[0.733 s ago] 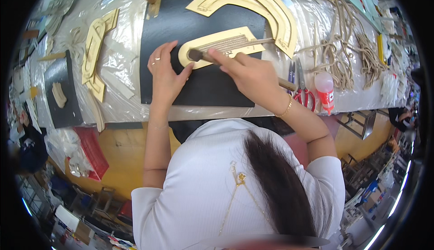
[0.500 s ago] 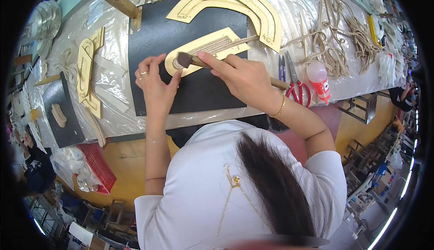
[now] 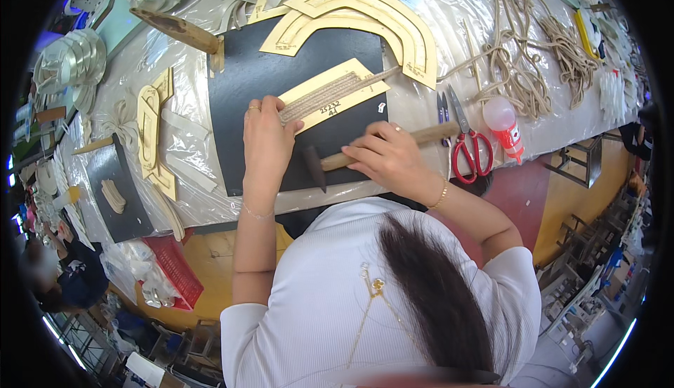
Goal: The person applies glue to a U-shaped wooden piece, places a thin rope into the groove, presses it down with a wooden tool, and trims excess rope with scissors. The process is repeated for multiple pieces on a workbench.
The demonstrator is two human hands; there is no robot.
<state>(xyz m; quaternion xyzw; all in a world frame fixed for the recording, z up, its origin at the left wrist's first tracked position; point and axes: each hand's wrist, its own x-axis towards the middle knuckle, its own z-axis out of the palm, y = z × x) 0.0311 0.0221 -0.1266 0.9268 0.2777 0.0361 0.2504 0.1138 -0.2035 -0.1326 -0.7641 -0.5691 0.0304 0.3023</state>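
Observation:
My left hand (image 3: 269,135) is closed around the rounded left end of a pale yellow template board (image 3: 323,120), covering that end. Rows of beige cord (image 3: 319,96) lie side by side along the board, and one strand leads off to the upper right. The board rests on a black mat (image 3: 239,93). In my right hand (image 3: 386,153) is a hammer, gripped by its wooden handle (image 3: 437,132). Its dark metal head (image 3: 315,168) is over the mat's near part, below the board and apart from it.
Scissors with red handles (image 3: 472,156) and a red-and-clear squeeze bottle (image 3: 503,130) lie at right. Tangled cord (image 3: 516,72) spreads beyond them. Curved yellow templates (image 3: 358,10) overlap the mat's far edge. A wooden stick (image 3: 175,31) stands at its far left corner.
My right hand has drawn the hammer down off the board's left end toward me. My left hand has moved onto that rounded end. The whole view has shifted slightly.

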